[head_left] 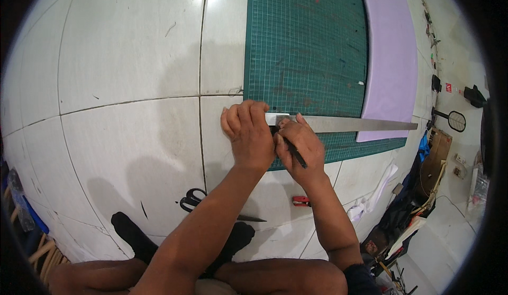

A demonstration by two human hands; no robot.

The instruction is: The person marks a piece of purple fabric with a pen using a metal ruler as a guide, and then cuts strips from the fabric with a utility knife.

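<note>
A long metal ruler [344, 123] lies across the green cutting mat [309, 41] and over the end of a folded lilac cloth [391, 52]. My left hand [248, 136] is closed, with its fingers curled together around a small white piece [271, 119] at the ruler's left end. My right hand [302, 149] sits close beside it, at the mat's near left corner. Its fingers are wrapped round a slim black pen-shaped tool [296, 155] that points down toward my wrist. The tool's tip is hidden between the hands.
Black-handled scissors [193, 200] lie on the tiled floor [132, 136] below my left forearm. A small red stapler-like item [301, 201] is near my right forearm. A pale cloth strip [375, 194], a brown bag [436, 163] and a racket [456, 120] are at the right.
</note>
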